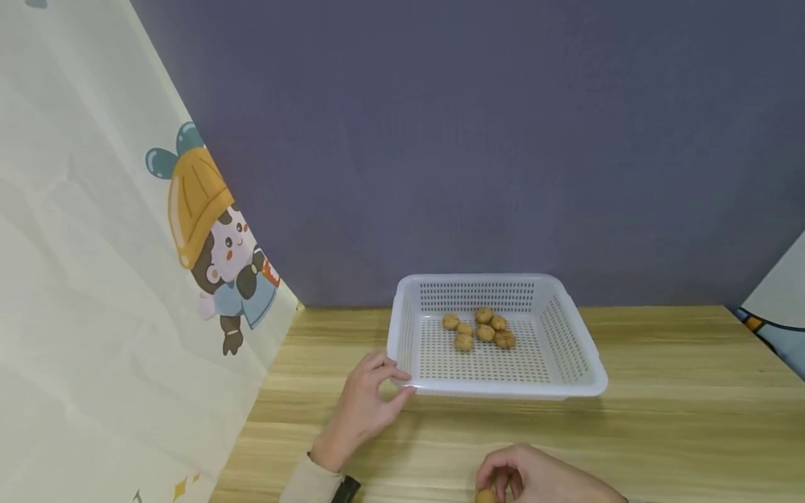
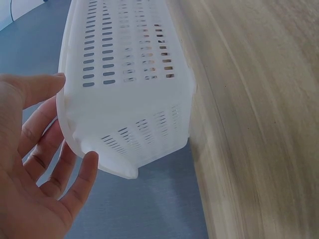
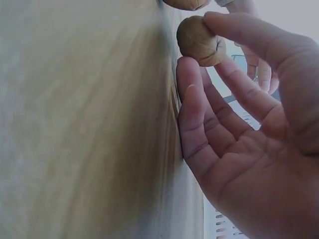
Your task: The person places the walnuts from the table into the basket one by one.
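Note:
A white plastic basket [image 1: 503, 389] with slotted walls stands on the wooden table, and several walnuts [image 1: 484, 332] lie grouped on its floor. At the basket's near left corner my left hand [image 1: 367, 398] holds the rim. The left wrist view shows the thumb [image 2: 45, 89] on one side of that rim and the other fingers around the far side. Closer to me, my right hand [image 1: 525, 475] pinches a walnut [image 3: 199, 42] between thumb and fingertips, low at the tabletop. Part of another walnut [image 3: 187, 4] shows just beyond it in the right wrist view.
The wooden table [image 1: 679, 419] meets a dark blue-grey wall [image 1: 478, 140] right behind the basket. To the left rises a pale sheet [image 1: 94, 314] with a cartoon figure [image 1: 220, 244]. Another printed panel [image 1: 780, 328] borders the right side.

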Available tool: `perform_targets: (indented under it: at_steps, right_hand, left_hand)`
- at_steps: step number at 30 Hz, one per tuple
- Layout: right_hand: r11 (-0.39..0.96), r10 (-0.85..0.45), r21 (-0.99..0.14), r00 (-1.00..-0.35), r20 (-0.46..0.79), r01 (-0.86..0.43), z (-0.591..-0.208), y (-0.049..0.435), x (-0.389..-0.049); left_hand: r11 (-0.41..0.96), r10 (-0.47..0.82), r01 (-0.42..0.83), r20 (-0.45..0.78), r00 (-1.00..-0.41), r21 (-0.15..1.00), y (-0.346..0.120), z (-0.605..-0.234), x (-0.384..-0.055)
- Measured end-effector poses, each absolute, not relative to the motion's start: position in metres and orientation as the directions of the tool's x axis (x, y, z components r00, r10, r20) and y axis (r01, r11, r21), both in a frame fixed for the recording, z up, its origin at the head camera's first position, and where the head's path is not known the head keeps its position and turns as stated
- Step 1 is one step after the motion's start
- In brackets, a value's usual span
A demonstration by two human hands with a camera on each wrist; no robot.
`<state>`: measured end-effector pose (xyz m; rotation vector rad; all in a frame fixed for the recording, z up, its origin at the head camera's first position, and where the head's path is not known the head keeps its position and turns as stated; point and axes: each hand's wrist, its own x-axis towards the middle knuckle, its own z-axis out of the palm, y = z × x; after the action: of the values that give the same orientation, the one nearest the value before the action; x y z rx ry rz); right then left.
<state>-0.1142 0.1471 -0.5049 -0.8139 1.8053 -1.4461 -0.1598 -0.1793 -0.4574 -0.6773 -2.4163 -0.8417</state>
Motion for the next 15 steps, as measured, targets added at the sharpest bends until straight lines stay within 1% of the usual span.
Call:
perform_targets:
  at_steps: [5,8,11,15]
  right_hand:
    - [0.17,-0.803,-0.985,-0.577,-0.148,0.016,-0.502,0.147,-0.113]
    - [0.16,-0.805,-0.987,-0.575,-0.144,0.023,-0.5,0.147,-0.113]
    - [0.151,-0.806,-0.988,-0.582,-0.11,-0.022,-0.498,0.148,-0.112]
    - [0.146,-0.802,-0.978,-0.597,-0.03,-0.147,-0.493,0.15,-0.114]
  left_hand:
    - [0.689,0.287,0.584,0.578,-0.764,0.429,-0.18,-0.457,-0.161]
    - [0.69,0.289,0.581,0.572,-0.768,0.431,-0.18,-0.457,-0.162]
    - [0.686,0.292,0.581,0.566,-0.771,0.437,-0.18,-0.457,-0.162]
    - [0.682,0.297,0.592,0.577,-0.761,0.43,-0.18,-0.458,-0.162]
